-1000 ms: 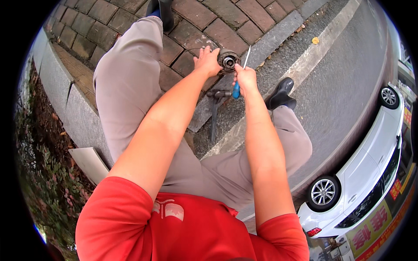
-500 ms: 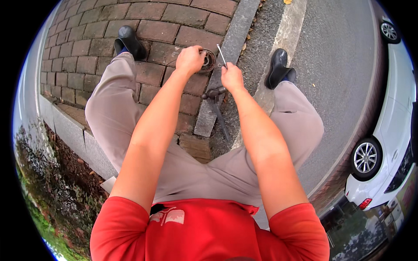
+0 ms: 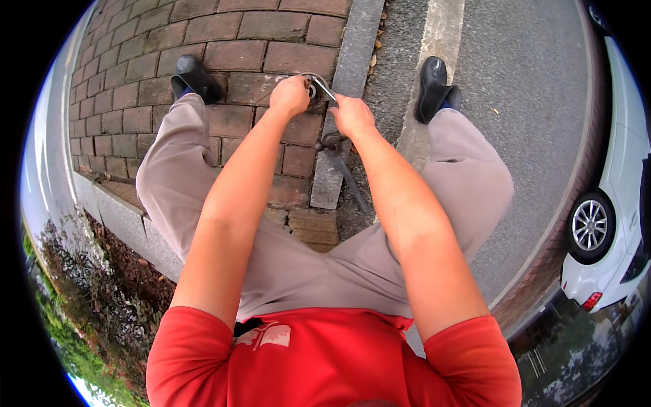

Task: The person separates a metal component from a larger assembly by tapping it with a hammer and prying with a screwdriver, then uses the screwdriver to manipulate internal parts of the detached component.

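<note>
My left hand (image 3: 289,95) is closed on the edge of a small round metal part (image 3: 312,90), brownish at its rim with a paler ring inside. Its exact kind does not show, and my fingers cover part of it. In my right hand (image 3: 353,115) is a slim, shiny metal tool (image 3: 323,85), like a screwdriver, its handle hidden in my fist. The shank slants up and left, with its end at the round part. Below my right hand, a dark hammer (image 3: 332,142) lies across the stone kerb, partly behind my wrist.
Red-brown brick paving (image 3: 234,55) spreads to the left of the grey kerb (image 3: 356,47). Right of it is an asphalt road (image 3: 512,81) with a pale painted line (image 3: 444,30). A white car (image 3: 614,163) stands at the far right. Shrubs (image 3: 102,298) grow at the lower left.
My right hand has moved left and slightly down. The tool has swung from pointing up beside the round part to slanting left onto it. The view has shifted a little.
</note>
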`<state>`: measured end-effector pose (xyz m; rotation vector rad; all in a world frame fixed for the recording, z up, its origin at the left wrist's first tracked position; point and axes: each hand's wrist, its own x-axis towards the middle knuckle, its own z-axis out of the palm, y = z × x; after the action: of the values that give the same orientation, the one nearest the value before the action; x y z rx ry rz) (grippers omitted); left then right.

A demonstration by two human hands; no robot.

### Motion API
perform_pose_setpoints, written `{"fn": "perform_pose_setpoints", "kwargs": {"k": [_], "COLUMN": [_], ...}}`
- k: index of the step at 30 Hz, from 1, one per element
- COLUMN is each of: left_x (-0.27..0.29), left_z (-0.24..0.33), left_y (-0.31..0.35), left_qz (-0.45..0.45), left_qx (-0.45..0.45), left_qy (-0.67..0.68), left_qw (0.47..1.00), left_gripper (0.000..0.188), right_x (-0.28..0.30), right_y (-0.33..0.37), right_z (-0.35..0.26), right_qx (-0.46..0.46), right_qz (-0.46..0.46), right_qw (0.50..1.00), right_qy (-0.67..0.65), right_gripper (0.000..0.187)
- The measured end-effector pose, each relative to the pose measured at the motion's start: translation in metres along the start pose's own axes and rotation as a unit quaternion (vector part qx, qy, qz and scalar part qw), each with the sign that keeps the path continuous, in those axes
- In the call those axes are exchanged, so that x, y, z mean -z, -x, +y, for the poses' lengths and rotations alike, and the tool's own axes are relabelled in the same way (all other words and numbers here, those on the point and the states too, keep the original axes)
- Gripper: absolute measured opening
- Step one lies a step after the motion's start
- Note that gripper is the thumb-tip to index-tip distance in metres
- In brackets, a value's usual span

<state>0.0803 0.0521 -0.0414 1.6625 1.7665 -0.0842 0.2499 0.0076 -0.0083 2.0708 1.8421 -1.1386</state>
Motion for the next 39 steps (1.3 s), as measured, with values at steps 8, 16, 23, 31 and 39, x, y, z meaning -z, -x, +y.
{"fn": "perform_pose_setpoints", "kwargs": {"k": [8, 16, 23, 31, 39], "left_x": [0.012, -0.001, 0.003, 0.000, -0.016], "left_z": [-0.017, 0.030, 0.023, 0.018, -0.001], "left_y": [-0.007, 0.016, -0.005, -0.014, -0.015], "left_qz": [-0.045, 0.042, 0.030, 0.028, 0.103], "left_qx": [-0.050, 0.074, 0.093, 0.048, 0.011], "left_qy": [-0.010, 0.000, -0.013, 0.005, 0.054], "left_qw": [0.998, 0.996, 0.995, 0.998, 0.993], "left_gripper": [0.025, 0.027, 0.035, 0.027, 0.021], "right_x": [0.048, 0.078, 0.083, 0.043, 0.020], "right_y": [-0.009, -0.022, -0.024, -0.058, -0.066], "right_z": [-0.029, -0.037, -0.055, 0.016, 0.042], "right_qx": [0.026, 0.051, 0.050, 0.097, 0.115], "right_qz": [-0.054, -0.114, -0.122, -0.123, -0.126], "right_qw": [0.988, 0.965, 0.959, 0.985, 0.984], "right_qy": [0.145, 0.229, 0.249, 0.066, -0.051], "right_gripper": [0.027, 0.029, 0.024, 0.030, 0.027]}}
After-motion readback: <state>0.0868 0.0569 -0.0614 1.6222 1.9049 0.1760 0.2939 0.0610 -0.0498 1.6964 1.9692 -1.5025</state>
